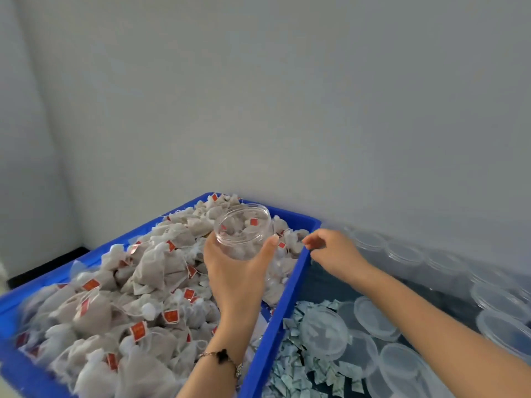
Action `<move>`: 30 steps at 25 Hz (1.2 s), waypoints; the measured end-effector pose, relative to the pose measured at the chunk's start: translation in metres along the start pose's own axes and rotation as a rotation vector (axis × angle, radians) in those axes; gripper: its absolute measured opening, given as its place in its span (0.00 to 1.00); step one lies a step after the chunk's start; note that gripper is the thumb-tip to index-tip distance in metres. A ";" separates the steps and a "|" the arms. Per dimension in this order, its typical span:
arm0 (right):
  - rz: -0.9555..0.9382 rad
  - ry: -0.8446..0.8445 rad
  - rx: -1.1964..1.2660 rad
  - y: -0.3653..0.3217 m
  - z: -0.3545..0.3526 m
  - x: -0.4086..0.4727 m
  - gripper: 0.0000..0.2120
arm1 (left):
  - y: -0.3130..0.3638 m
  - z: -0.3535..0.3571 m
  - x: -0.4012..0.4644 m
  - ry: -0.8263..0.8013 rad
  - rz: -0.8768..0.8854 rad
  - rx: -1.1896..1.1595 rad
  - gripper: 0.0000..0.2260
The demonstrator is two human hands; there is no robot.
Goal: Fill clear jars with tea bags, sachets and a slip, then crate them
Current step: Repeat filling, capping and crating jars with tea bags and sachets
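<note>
Seen from a head-worn camera, looking down over a large blue crate (290, 294) heaped with tea bags (120, 300), pale mesh pouches with small red tags on strings. Above the far right corner of that crate, a clear jar (244, 229), tipped so its open mouth faces up and toward the camera, long axis leaning away. Inside the jar, a few tea bags already, one red tag visible through the wall.

Around the jar's lower body, the left hand (235, 271), palm under it, fingers on the left side and thumb on the right, curled in a firm grip. On that wrist, a thin bracelet (222, 357).

Just right of the jar, over the crate's right rim, the right hand (334, 254), fingers loosely curled and drawn toward the thumb. Hard to tell through motion blur whether anything is pinched there; nothing clearly visible between the fingertips.

Right of the crate, beside its near half, a scatter of small pale blue-green sachets (301, 366) on a dark surface. Among them and further right, clear round lids (376, 317). Along the wall to the right of the crate, more clear containers (408, 254), blurred.

Key relation: jar mouth lying left of and slightly above the right fingertips, close but not touching, with tea bags directly below. Right hand the free one and nearer the sachets; likely next, more filling through that upturned mouth.
</note>
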State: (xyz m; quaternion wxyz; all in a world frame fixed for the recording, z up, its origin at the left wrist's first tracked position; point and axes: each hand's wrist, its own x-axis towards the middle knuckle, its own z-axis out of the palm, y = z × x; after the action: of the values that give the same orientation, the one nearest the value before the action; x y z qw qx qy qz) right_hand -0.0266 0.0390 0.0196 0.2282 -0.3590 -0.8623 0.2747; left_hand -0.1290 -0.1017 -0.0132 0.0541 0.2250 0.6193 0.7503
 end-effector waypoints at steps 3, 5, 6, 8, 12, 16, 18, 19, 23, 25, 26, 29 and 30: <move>-0.066 -0.099 -0.067 -0.007 0.046 0.024 0.12 | -0.009 -0.007 0.011 0.069 0.034 0.221 0.46; -0.095 -0.138 -0.091 -0.009 0.076 0.045 0.10 | -0.016 -0.010 0.017 0.094 0.076 0.284 0.44; -0.115 -0.159 -0.105 -0.011 0.088 0.056 0.09 | -0.020 -0.011 0.020 0.089 0.094 0.320 0.44; -0.153 -0.214 -0.100 -0.018 0.105 0.077 0.10 | -0.029 -0.013 0.027 0.051 0.110 0.422 0.45; -0.159 -0.302 -0.239 -0.017 0.127 0.103 0.09 | -0.041 -0.021 0.041 0.083 0.157 0.671 0.48; -0.120 -0.234 -0.326 -0.011 0.125 0.095 0.05 | -0.038 -0.025 0.049 0.001 0.046 0.627 0.48; -0.130 -0.209 -0.321 -0.024 0.102 0.081 0.08 | -0.031 -0.031 0.052 -0.112 -0.030 0.631 0.48; -0.146 -0.185 -0.344 -0.032 0.084 0.072 0.08 | -0.027 -0.035 0.052 -0.174 -0.044 0.639 0.47; -0.284 0.056 -0.293 -0.068 -0.003 0.025 0.06 | 0.002 -0.053 0.032 -0.407 0.060 0.676 0.48; -0.366 0.195 -0.184 -0.088 -0.047 -0.009 0.07 | 0.021 -0.055 0.008 -0.485 0.113 0.613 0.51; -0.399 0.213 -0.144 -0.097 -0.062 -0.027 0.06 | 0.028 -0.055 -0.004 -0.514 0.129 0.569 0.49; -0.410 0.025 -0.270 -0.103 -0.082 -0.085 0.07 | 0.036 -0.055 -0.044 -0.638 0.164 0.462 0.40; -0.394 -0.076 -0.341 -0.100 -0.081 -0.103 0.08 | 0.037 -0.054 -0.055 -0.693 0.183 0.458 0.38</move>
State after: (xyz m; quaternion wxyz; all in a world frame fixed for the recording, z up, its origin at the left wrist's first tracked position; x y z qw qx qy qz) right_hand 0.0374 -0.0713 0.1231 0.1807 -0.2067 -0.9575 0.0888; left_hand -0.0943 -0.1789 0.0002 0.1405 0.5242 0.6927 0.4751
